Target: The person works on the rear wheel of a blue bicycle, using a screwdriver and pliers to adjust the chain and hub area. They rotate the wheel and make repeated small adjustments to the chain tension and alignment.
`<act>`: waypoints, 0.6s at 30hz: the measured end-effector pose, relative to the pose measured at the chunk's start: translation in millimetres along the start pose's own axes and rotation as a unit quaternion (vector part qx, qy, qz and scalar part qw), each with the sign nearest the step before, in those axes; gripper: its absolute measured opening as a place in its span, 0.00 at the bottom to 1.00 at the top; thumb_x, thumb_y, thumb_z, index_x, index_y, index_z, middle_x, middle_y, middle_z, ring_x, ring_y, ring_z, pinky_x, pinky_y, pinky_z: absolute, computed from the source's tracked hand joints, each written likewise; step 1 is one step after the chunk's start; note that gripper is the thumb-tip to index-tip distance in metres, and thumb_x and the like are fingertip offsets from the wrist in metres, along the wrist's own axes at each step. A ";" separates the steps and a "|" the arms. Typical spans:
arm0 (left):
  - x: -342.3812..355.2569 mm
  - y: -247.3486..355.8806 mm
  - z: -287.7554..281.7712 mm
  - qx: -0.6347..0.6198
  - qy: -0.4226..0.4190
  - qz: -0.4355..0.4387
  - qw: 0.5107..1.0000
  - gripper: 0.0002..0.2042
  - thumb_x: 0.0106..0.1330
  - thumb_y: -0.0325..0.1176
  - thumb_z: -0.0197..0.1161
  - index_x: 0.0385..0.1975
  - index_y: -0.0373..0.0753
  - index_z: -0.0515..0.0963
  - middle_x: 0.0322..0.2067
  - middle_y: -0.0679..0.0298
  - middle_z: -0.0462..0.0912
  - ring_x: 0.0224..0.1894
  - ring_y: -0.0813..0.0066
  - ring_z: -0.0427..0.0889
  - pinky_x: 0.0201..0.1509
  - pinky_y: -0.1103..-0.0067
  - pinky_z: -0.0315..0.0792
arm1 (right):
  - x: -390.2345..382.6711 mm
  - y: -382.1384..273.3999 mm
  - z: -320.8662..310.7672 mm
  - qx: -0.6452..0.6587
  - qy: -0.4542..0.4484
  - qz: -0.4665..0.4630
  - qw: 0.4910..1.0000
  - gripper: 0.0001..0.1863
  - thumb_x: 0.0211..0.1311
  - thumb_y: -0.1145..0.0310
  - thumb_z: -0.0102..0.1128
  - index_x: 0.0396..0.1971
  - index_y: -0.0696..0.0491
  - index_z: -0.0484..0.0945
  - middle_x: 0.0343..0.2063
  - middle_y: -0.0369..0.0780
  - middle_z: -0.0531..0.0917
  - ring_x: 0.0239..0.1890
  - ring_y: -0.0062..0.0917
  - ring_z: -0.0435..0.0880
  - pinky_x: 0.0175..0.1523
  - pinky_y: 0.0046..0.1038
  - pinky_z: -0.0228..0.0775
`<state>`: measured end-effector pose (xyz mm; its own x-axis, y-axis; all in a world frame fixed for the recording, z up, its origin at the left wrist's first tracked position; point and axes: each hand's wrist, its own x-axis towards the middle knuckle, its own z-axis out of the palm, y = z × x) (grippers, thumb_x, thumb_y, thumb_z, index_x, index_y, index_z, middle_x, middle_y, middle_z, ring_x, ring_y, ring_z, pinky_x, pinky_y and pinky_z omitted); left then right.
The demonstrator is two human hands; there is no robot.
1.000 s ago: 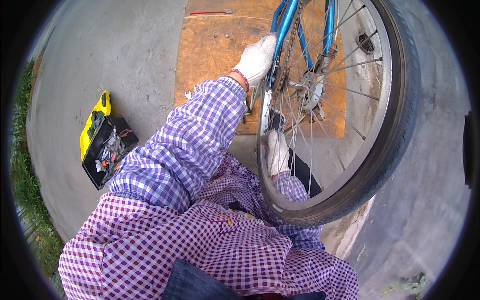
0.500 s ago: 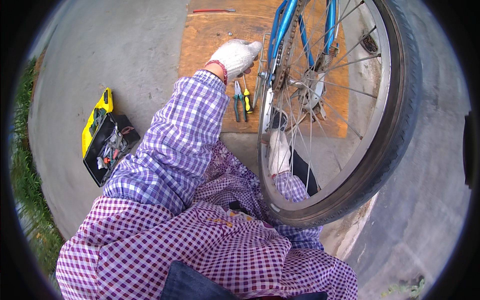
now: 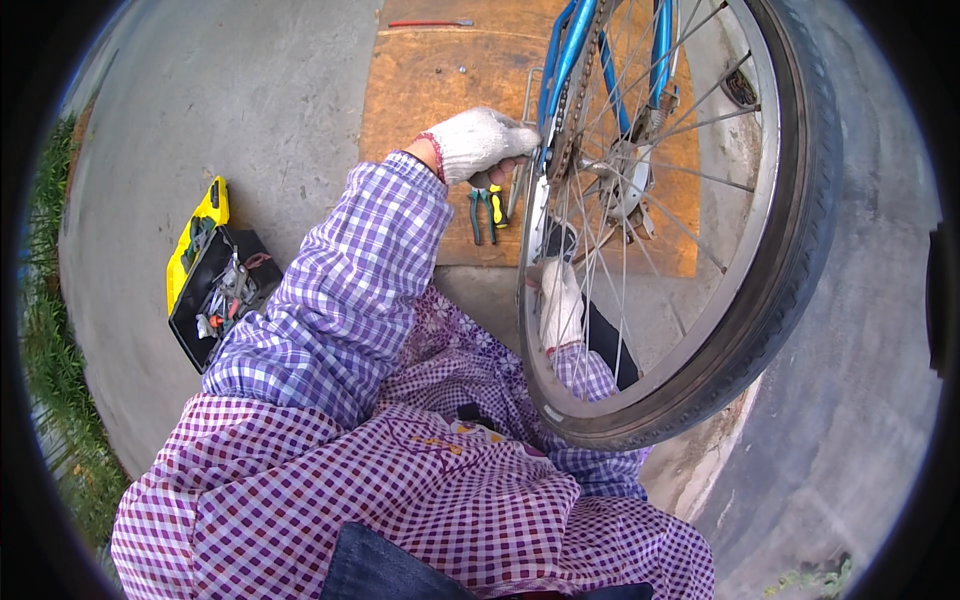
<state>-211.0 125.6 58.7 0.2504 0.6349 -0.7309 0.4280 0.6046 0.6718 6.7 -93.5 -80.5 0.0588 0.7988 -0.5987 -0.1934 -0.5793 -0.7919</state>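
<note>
Since half a second ago the gloved left hand (image 3: 483, 143) has slid right along the plywood board (image 3: 430, 90) and now presses against the blue frame (image 3: 570, 50) beside the chain (image 3: 575, 95), its fingers curled shut on the frame tube or something just behind it; exactly what they clasp is hidden. The pliers (image 3: 486, 210) it uncovered lie on the board at six o'clock from that hand, just beside it but untouched. The right hand (image 3: 560, 305), also gloved, sits behind the spokes at seven o'clock from the hub (image 3: 625, 180), fingers pointing up toward the axle; whether they grip anything I cannot tell through the wheel. My reading is that one hand steadies the frame while the other works at the hub side, which would explain why they flank the bicycle wheel (image 3: 690, 220). An open yellow toolbox (image 3: 215, 270) stands on the concrete at nine o'clock, well apart. A red tool (image 3: 430, 22) lies at the board's far edge.
</note>
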 end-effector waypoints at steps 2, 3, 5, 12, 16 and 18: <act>-9.7 -3.0 -13.1 0.048 0.044 0.057 0.996 0.16 0.75 0.43 0.64 0.40 0.34 0.84 0.26 0.66 0.83 0.26 0.81 0.82 0.29 0.80 0.77 | -1.2 -8.2 10.2 -0.019 -0.001 -0.001 1.000 0.23 0.81 0.49 0.52 0.50 0.58 0.77 0.38 0.38 0.81 0.39 0.22 0.82 0.49 0.28 0.77; -14.2 -3.6 -20.7 0.047 0.050 0.083 0.994 0.16 0.74 0.40 0.66 0.48 0.31 0.83 0.29 0.65 0.84 0.30 0.81 0.83 0.35 0.80 0.79 | -1.6 -13.1 15.0 -0.045 -0.002 -0.010 0.999 0.23 0.81 0.49 0.52 0.50 0.58 0.77 0.38 0.38 0.81 0.39 0.22 0.82 0.49 0.28 0.77; -21.9 -3.2 -33.7 0.005 0.060 0.082 0.995 0.16 0.75 0.42 0.64 0.45 0.33 0.84 0.27 0.66 0.83 0.28 0.81 0.82 0.32 0.80 0.78 | -2.3 -23.6 23.4 -0.085 -0.011 -0.030 0.996 0.24 0.81 0.49 0.52 0.51 0.58 0.77 0.39 0.38 0.81 0.39 0.21 0.82 0.48 0.27 0.77; -31.0 1.4 -51.1 -0.043 -0.019 -0.013 0.999 0.20 0.79 0.50 0.56 0.31 0.42 0.82 0.20 0.72 0.78 0.20 0.85 0.77 0.22 0.82 0.69 | 0.3 -42.4 28.9 -0.144 -0.020 -0.034 0.989 0.25 0.80 0.48 0.53 0.51 0.58 0.77 0.38 0.38 0.81 0.38 0.22 0.82 0.47 0.27 0.77; -28.4 -1.9 -39.4 -0.062 -0.002 0.027 0.998 0.19 0.78 0.49 0.58 0.30 0.41 0.83 0.20 0.71 0.78 0.21 0.85 0.78 0.25 0.82 0.71 | 4.2 -35.6 18.0 -0.134 -0.024 -0.022 0.990 0.25 0.80 0.47 0.53 0.51 0.58 0.76 0.38 0.39 0.81 0.38 0.22 0.82 0.46 0.27 0.78; -25.7 -3.7 -34.1 -0.003 0.036 0.075 0.997 0.19 0.78 0.49 0.59 0.31 0.40 0.83 0.20 0.71 0.78 0.23 0.84 0.79 0.26 0.82 0.73 | 7.7 -29.6 15.3 -0.097 -0.020 -0.013 0.995 0.26 0.79 0.46 0.54 0.52 0.58 0.76 0.38 0.39 0.81 0.37 0.23 0.82 0.45 0.27 0.78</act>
<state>-248.7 123.4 79.1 0.2486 0.7507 -0.6121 0.3851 0.5032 0.7736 -2.2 -67.8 -59.9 0.0213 0.8172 -0.5759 -0.0003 -0.5760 -0.8174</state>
